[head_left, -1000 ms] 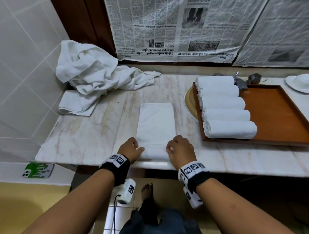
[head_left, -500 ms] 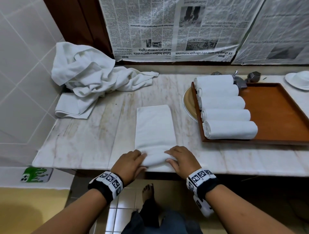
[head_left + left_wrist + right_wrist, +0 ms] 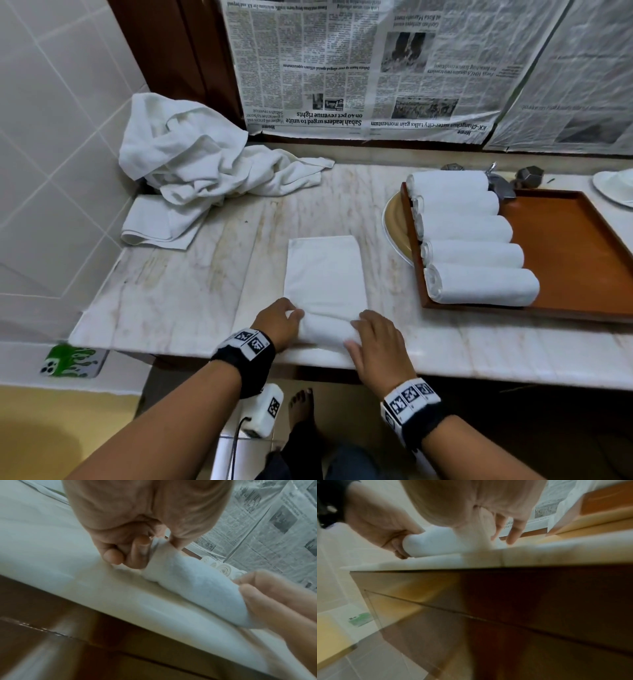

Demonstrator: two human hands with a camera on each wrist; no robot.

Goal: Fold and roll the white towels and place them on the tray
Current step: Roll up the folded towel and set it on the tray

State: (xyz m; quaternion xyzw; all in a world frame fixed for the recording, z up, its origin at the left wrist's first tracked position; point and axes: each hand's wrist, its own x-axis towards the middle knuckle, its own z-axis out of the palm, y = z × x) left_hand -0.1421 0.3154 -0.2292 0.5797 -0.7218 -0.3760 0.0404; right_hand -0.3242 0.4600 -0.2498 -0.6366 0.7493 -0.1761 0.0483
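Observation:
A folded white towel lies lengthwise on the marble counter, and its near end is rolled into a short tube at the front edge. My left hand pinches the left end of the roll with curled fingers. My right hand holds the right end, fingers over the top and thumb on the near side. The right wrist view shows the roll between both hands. Several rolled towels lie side by side in the left part of the brown tray.
A heap of loose white towels fills the back left corner against the tiled wall. A yellow plate pokes out under the tray's left side. A faucet and a white dish stand behind the tray. Newspaper covers the back wall.
Both hands have turned the towel's near end over and rolled it away from me. The flat part of the towel is now shorter. The tray and the heap are unchanged.

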